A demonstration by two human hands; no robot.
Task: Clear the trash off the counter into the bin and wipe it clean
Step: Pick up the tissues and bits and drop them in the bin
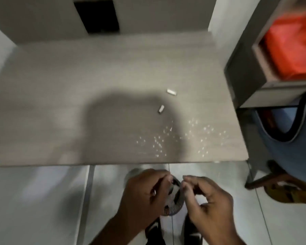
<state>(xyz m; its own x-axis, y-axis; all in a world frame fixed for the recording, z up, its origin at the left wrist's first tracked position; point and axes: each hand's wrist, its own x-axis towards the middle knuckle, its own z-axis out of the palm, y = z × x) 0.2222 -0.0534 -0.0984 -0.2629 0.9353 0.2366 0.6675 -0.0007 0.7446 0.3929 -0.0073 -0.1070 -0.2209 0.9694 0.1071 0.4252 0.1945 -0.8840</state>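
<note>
The grey wood-grain counter (pixel 78 103) carries two small white scraps (pixel 171 92) (pixel 161 109) right of centre. Several tiny white crumbs (pixel 159 144) lie scattered toward its front right edge. Below the front edge, a dark mesh bin (pixel 175 207) stands on the floor, mostly hidden by my hands. My left hand (pixel 145 191) hovers over the bin's left side with fingers curled shut. Over its right side, my right hand (pixel 207 200) has its fingertips pinched together. I see nothing held in either hand; the image is blurred.
A dark shelf unit (pixel 245 71) with an orange bag (pixel 293 46) stands at the counter's right end. A blue chair (pixel 290 152) and brown sandals (pixel 290 191) are on the tiled floor to the right. My black shoes (pixel 154 228) flank the bin.
</note>
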